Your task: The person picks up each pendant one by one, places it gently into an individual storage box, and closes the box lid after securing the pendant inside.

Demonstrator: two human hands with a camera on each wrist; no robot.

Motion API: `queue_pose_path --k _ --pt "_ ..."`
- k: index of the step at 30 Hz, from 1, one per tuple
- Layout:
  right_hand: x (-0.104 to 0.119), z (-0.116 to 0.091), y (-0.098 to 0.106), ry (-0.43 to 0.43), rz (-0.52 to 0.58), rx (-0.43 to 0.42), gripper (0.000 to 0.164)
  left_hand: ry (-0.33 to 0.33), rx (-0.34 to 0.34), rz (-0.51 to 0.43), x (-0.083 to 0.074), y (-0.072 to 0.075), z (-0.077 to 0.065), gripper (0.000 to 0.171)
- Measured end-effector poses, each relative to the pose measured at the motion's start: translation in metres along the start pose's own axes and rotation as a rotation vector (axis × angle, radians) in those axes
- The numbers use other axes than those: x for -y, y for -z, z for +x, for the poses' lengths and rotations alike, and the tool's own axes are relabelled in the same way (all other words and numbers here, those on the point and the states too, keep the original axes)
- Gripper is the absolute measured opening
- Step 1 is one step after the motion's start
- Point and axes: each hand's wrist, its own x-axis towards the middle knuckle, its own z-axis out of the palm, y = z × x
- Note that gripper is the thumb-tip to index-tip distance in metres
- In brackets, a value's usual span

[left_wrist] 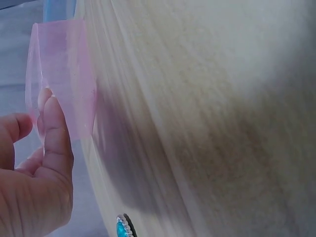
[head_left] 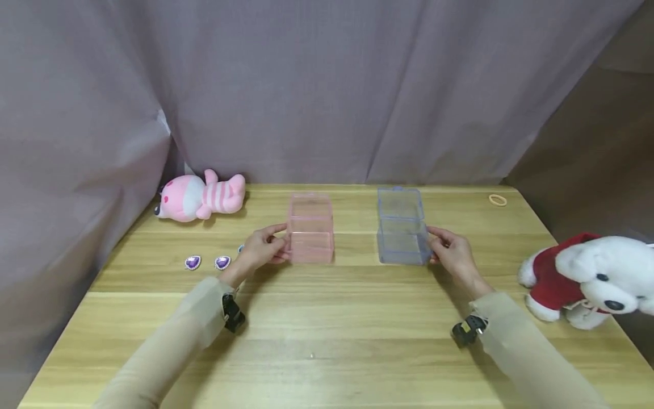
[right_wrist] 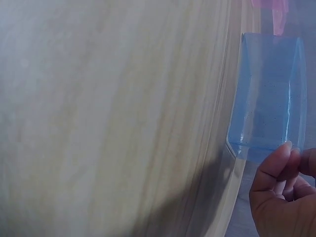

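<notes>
Two small see-through plastic boxes with raised lids stand on the table, a pink box [head_left: 310, 247] left of centre and a blue box [head_left: 403, 250] to its right. My left hand [head_left: 263, 248] holds the pink box by its left side; its fingertips meet the wall in the left wrist view. At the blue box's right side, my right hand [head_left: 453, 255] pinches the edge with thumb and fingers. Near the left hand lie two purple heart-shaped gems [head_left: 222, 262] with silvery rims. A blue gem [left_wrist: 122, 227] is mostly hidden behind that hand in the head view.
A pink plush toy [head_left: 199, 196] lies at the back left of the wooden table [head_left: 327, 318]. On the right sits a white plush bear [head_left: 603, 278] in red clothing. A pale ring-shaped band [head_left: 498, 200] lies at the back right. Grey curtain [head_left: 286, 91] hangs behind.
</notes>
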Motion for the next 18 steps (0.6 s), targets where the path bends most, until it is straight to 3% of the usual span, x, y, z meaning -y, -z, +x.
queue_pose_path --k 9,18 --pt "-0.001 -0.007 -0.003 0.031 -0.058 0.027 0.042 0.011 0.044 0.005 0.000 -0.003 -0.004 0.053" --pt "-0.001 -0.015 -0.009 0.023 -0.014 0.044 0.042 0.013 0.073 -0.006 0.001 -0.002 -0.013 0.055"
